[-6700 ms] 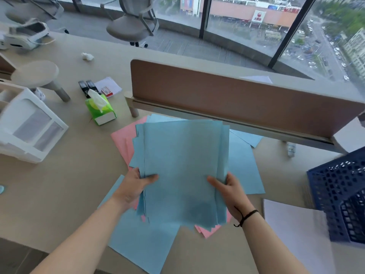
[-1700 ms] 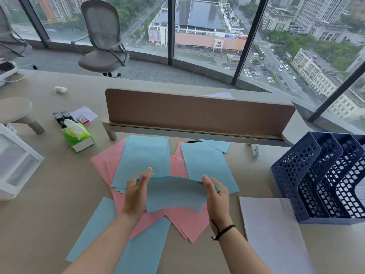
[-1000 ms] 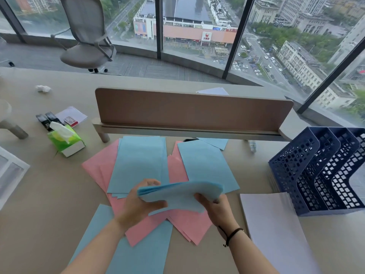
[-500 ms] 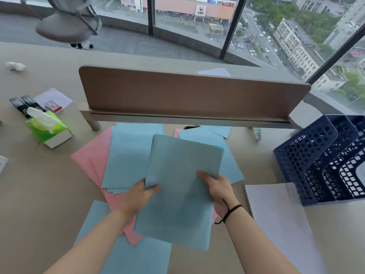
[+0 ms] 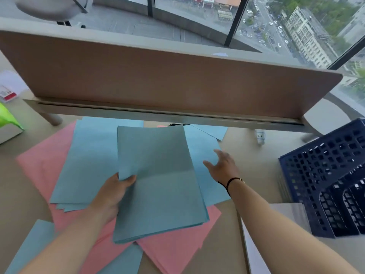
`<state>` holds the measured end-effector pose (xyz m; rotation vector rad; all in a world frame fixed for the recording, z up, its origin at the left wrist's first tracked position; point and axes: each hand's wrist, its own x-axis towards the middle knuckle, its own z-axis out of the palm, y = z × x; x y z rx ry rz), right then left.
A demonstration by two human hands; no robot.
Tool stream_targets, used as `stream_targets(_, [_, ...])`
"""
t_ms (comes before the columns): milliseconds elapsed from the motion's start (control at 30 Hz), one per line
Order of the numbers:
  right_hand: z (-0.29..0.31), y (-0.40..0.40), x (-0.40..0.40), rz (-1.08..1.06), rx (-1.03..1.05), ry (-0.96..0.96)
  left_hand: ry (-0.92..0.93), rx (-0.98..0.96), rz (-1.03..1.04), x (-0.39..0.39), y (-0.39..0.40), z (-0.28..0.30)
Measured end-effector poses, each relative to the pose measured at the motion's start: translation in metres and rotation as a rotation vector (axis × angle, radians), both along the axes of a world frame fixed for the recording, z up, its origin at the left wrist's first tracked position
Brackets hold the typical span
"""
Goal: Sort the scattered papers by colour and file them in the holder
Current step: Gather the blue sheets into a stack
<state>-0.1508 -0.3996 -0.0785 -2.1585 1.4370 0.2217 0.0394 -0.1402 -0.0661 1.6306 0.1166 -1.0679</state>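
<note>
My left hand (image 5: 110, 194) grips a stack of blue papers (image 5: 160, 186) by its left edge, held above the desk. My right hand (image 5: 222, 167) hovers open just right of the stack, over a loose blue sheet (image 5: 205, 155). Another pile of blue sheets (image 5: 88, 163) lies to the left on pink papers (image 5: 41, 165). More pink papers (image 5: 177, 246) show below the stack. A further blue sheet (image 5: 29, 248) lies at the lower left. The dark blue mesh file holder (image 5: 324, 175) stands at the right.
A brown desk divider (image 5: 158, 84) runs across the back. White paper (image 5: 256, 252) lies in front of the holder. A green tissue box (image 5: 7, 121) sits at the far left edge. A small white bottle (image 5: 260, 136) stands under the divider.
My right hand has let go of the blue stack and moved right, fingers spread. The left hand alone holds the stack. The camera has come closer to the desk.
</note>
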Motion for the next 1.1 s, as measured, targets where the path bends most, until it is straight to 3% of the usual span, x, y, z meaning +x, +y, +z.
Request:
stream_targets(100, [-0.020, -0.012, -0.012, 0.170, -0.005, 0.157, 0.097, -0.016, 0.045, -0.009, -0.013, -0.007])
stream_targets(267, [-0.027, 0.017, -0.024, 0.265, -0.012, 0.058, 0.049, 0.055, 0.038, -0.026, -0.035, -0.017])
stream_targets(500, [-0.018, 0.020, -0.033, 0.265, 0.012, 0.042, -0.050, 0.043, -0.017, -0.044, -0.067, 0.000])
stream_targets(633, [-0.013, 0.014, -0.034, 0.267, 0.039, 0.043, -0.231, 0.139, -0.130, -0.046, -0.078, 0.002])
stream_targets(800, [-0.008, 0.009, -0.036, 0.266, 0.003, 0.006, -0.275, 0.205, -0.125, -0.051, -0.083, 0.000])
stream_targets(967, [-0.016, -0.038, -0.018, 0.200, -0.150, -0.087, -0.332, 0.237, -0.134, -0.054, -0.087, -0.002])
stream_targets(1100, [-0.024, -0.076, 0.006, 0.220, -0.158, -0.008, -0.381, 0.254, -0.109, -0.057, -0.090, -0.004])
